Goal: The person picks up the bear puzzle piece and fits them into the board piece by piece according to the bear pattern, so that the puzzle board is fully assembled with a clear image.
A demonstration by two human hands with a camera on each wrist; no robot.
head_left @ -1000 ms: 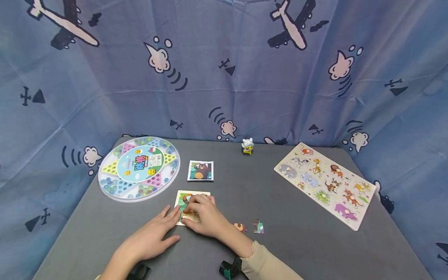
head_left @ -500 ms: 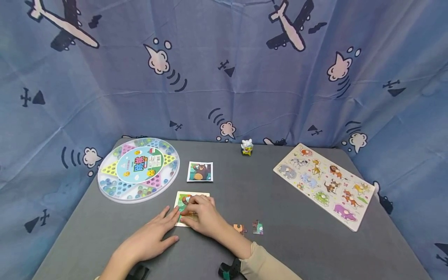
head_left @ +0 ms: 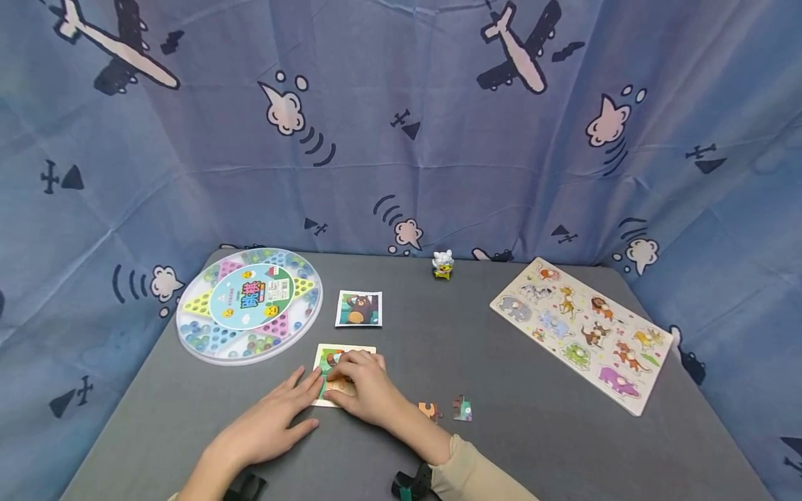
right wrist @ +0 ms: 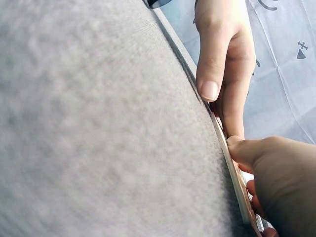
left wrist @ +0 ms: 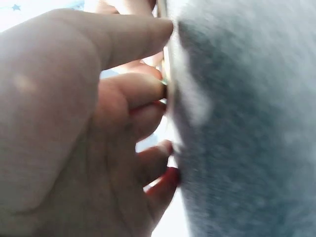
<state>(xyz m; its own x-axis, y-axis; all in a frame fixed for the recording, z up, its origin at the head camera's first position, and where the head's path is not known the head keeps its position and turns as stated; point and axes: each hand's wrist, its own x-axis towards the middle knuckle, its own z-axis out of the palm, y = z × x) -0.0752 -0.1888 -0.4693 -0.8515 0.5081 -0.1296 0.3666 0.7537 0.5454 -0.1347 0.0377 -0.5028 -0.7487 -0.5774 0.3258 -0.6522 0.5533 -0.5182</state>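
Observation:
A small square jigsaw board (head_left: 347, 346) with a green and brown picture lies at the front middle of the table. My right hand (head_left: 365, 384) bends over it, thumb and fingertips pinching a tan-brown puzzle piece (head_left: 341, 385) low on the board; the hand covers much of the picture. In the right wrist view the thumb sits right at the board's edge. My left hand (head_left: 276, 421) lies with fingers stretched out, fingertips on the board's left edge. Two loose puzzle pieces, one orange-brown (head_left: 429, 410) and one green and brown (head_left: 462, 408), lie right of the right forearm.
A bear picture card (head_left: 359, 309) lies behind the board. A round marble game board (head_left: 250, 306) is at the back left, an animal peg puzzle (head_left: 583, 334) at the right. A small white and yellow figurine (head_left: 443, 265) stands near the back edge, before a blue patterned curtain.
The right fingertips shift slightly on the board, where more tan-brown shows beside the thumb. The left hand stays in place, and the head view drifts a little.

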